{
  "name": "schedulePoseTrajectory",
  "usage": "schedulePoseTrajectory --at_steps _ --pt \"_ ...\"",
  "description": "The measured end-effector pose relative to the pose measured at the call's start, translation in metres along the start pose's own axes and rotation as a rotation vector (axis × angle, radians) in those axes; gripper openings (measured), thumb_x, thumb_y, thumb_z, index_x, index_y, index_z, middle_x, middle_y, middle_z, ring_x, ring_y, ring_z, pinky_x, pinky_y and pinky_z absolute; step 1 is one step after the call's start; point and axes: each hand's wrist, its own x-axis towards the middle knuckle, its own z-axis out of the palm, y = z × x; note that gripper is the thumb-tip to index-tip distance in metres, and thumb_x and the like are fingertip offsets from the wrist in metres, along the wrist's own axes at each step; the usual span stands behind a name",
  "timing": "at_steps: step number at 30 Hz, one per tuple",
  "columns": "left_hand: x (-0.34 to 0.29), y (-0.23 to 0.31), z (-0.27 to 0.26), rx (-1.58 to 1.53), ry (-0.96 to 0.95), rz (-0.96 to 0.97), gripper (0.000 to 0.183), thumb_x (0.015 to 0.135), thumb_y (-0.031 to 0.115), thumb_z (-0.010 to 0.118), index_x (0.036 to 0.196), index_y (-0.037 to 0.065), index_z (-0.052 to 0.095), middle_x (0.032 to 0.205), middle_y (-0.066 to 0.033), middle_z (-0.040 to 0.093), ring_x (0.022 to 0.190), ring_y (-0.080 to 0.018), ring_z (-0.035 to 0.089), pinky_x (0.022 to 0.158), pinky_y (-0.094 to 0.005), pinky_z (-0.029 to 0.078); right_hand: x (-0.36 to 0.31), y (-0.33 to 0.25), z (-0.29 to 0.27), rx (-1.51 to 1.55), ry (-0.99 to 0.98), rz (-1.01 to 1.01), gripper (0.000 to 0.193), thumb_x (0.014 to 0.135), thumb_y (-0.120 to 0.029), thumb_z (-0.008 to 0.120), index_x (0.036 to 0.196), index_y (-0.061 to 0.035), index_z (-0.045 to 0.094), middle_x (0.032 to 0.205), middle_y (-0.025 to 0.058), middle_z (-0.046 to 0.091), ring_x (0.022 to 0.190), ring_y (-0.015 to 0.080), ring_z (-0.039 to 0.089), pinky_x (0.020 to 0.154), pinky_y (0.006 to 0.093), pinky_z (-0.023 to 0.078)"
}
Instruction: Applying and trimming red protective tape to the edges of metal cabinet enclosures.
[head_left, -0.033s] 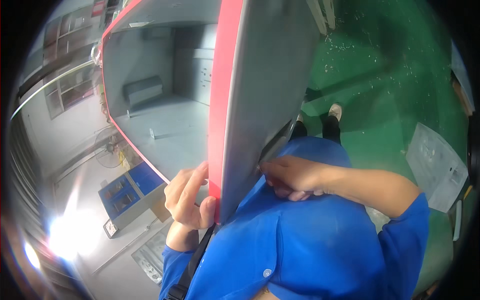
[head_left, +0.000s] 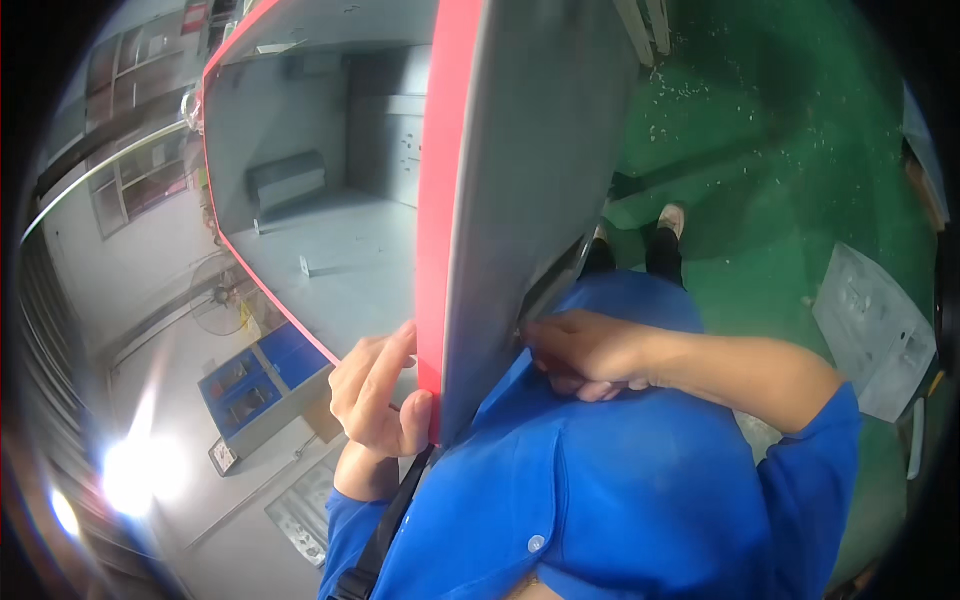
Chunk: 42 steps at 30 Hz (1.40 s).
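A large grey box-shaped housing (head_left: 535,150) stands in front of me, open on its left side, with a pink-red strip (head_left: 447,180) along its rim. My left hand (head_left: 375,395) grips the near end of that rim, thumb against the strip and fingers curled at the inner side. My right hand (head_left: 590,355) is closed at the housing's near outer side, beside a dark slot (head_left: 550,285). Its fingertips touch or nearly touch the wall there; whatever they hold is hidden. Inside the housing are a grey block-like part (head_left: 288,182) and small upright tabs (head_left: 305,267).
On the green floor (head_left: 740,200) to the right lies a pale flat panel (head_left: 875,330). At left are a blue-topped case (head_left: 245,385), a fan (head_left: 215,295) and a bright lamp (head_left: 135,478). Another pale panel (head_left: 298,515) is at lower left. A black strap (head_left: 385,530) hangs by my left arm.
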Motion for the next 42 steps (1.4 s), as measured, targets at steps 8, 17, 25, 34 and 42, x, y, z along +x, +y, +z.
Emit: schedulePoseTrajectory --at_steps 8,17,25,34,42 --pt "-0.001 0.0 -0.003 -0.012 -0.001 -0.017 0.04 0.079 0.021 0.055 0.098 -0.014 0.057 0.078 -0.0207 0.061 0.054 -0.0222 0.056 0.047 -0.0282 0.044 0.0 -0.005 -0.002 -0.059 -0.022 -0.003 0.038 0.093 -0.039 0.031 0.077 -0.0074 0.043 0.049 -0.0011 0.034 0.034 0.0049 0.024 0.029 0.0217 0.016" --pt "0.0 0.001 0.001 -0.011 0.018 -0.006 0.039 0.078 0.019 0.056 0.099 -0.014 0.057 0.075 -0.02 0.061 0.055 -0.022 0.056 0.048 -0.0281 0.044 0.005 0.006 -0.003 -0.01 0.039 -0.063 0.035 0.093 -0.035 0.034 0.074 -0.0071 0.042 0.049 0.0002 0.033 0.035 0.0055 0.023 0.029 0.0217 0.014" --pt "-0.004 0.001 0.001 -0.01 0.032 -0.007 0.04 0.078 0.019 0.056 0.1 -0.014 0.057 0.075 -0.0193 0.061 0.055 -0.0215 0.056 0.048 -0.0278 0.045 -0.006 0.023 -0.017 0.281 -0.153 -0.058 0.032 0.092 -0.031 0.037 0.075 -0.0051 0.043 0.048 0.0012 0.033 0.03 0.0059 0.025 0.026 0.0218 0.016" --pt "-0.004 0.004 0.002 0.019 0.027 -0.006 0.036 0.078 0.014 0.055 0.101 -0.012 0.057 0.073 -0.018 0.06 0.056 -0.0209 0.056 0.051 -0.0275 0.044 0.005 0.055 0.015 -0.065 0.472 -0.881 0.021 0.091 -0.017 0.046 0.105 -0.0019 0.049 0.083 0.0106 0.059 0.07 0.0176 0.058 0.065 0.0284 0.044" --pt "-0.01 0.007 0.001 0.021 0.043 -0.057 0.033 0.075 0.009 0.056 0.102 -0.011 0.057 0.068 -0.0162 0.057 0.057 -0.0204 0.054 0.053 -0.0274 0.043 0.016 0.076 0.036 -0.407 0.621 -1.133 0.03 0.087 -0.009 0.049 0.115 -0.0026 0.042 0.094 0.0186 0.061 0.081 0.0308 0.063 0.065 0.0342 0.049"
